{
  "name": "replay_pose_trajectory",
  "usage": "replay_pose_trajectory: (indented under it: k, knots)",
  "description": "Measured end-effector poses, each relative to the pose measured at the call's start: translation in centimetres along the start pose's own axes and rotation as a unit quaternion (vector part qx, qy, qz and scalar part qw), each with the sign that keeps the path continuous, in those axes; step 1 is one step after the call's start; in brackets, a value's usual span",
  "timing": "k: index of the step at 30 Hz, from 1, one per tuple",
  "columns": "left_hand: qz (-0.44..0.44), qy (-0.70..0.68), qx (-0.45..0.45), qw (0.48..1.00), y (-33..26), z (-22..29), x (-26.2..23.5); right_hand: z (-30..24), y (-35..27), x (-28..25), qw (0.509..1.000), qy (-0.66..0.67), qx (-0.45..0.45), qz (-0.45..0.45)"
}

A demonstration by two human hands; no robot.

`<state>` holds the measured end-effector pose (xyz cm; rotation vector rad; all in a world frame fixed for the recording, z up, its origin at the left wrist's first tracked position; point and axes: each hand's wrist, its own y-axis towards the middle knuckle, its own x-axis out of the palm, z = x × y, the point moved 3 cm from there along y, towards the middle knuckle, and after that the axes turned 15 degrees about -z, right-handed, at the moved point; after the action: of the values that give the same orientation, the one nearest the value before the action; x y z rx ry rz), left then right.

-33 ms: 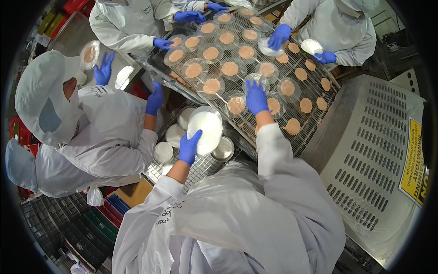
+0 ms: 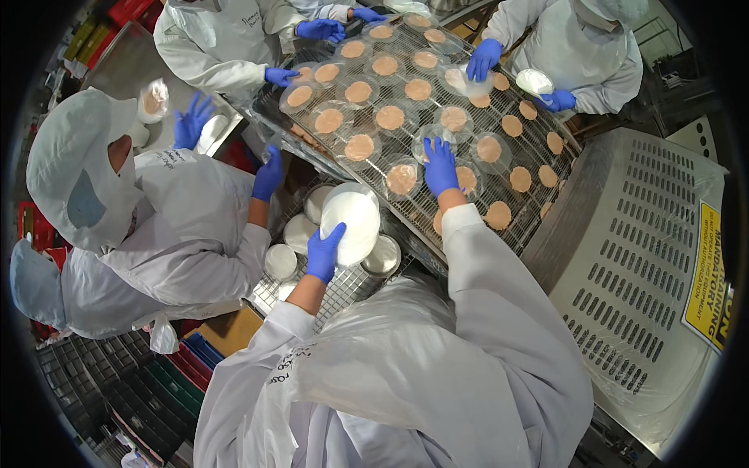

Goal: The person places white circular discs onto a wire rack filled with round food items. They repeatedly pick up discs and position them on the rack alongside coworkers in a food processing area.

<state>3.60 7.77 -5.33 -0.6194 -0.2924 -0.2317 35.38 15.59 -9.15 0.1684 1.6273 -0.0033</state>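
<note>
In my left hand [image 2: 324, 251], gloved in blue, is a stack of round white sheets [image 2: 351, 222], gripped at its near left edge. My right hand [image 2: 441, 168] reaches over the wire mesh belt [image 2: 488, 204], palm down with fingers stretched out. Its fingertips touch a clear round film [image 2: 425, 140] on the belt; what lies beneath the fingers is hidden. Flat pinkish round patties surround that hand, among them one patty [image 2: 402, 179] to its left and another patty [image 2: 489, 149] to its right. Many of the patties on the left half carry clear film discs.
Below the belt, a wire rack [image 2: 347, 287] bears several white round stacks [image 2: 301, 233]. A slotted metal cover [image 2: 624, 273] stands at the right. Co-workers in white coats stand around; a co-worker's gloved hand [image 2: 484, 59] lays film at the far right, another gloved hand [image 2: 269, 173] is close on my left.
The patties have shifted slightly toward the far left. My right hand's fingers have drawn closer together over the film. The far-right co-worker's hand has lifted off a film; the left co-worker's hands have moved.
</note>
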Motion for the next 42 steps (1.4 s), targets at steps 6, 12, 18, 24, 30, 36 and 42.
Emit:
replay_pose_trajectory:
  k: [6, 12, 18, 24, 30, 36, 42]
  knots:
    - [0.026, -0.028, 0.01, 0.999, 12.8, -1.2, -1.9, 2.1, 3.0, 1.6, 0.93, 0.342, 0.044, -0.125]
    - [0.026, -0.02, -0.021, 0.999, 14.4, 2.0, -0.7, 1.6, 11.8, -1.2, 0.939, 0.296, 0.004, -0.178]
    - [0.034, -0.011, -0.004, 0.999, 14.1, 1.5, 2.2, 0.4, 12.5, 7.0, 0.949, 0.244, -0.031, -0.197]
    - [0.067, -0.044, 0.006, 0.997, 12.9, 0.2, 3.1, 1.4, 8.2, -0.4, 0.879, 0.26, -0.027, -0.399]
    - [0.095, -0.05, 0.021, 0.994, 11.8, -3.0, 5.0, 6.2, 17.3, -1.1, 0.856, 0.249, 0.046, -0.451]
    - [0.078, -0.021, -0.012, 0.997, 13.5, -1.5, 6.0, 8.0, 24.2, 10.1, 0.987, 0.064, -0.081, 0.123]
    - [0.092, -0.035, -0.006, 0.995, 14.6, -1.6, 5.9, 10.7, 20.6, 0.3, 0.972, 0.235, -0.001, -0.027]
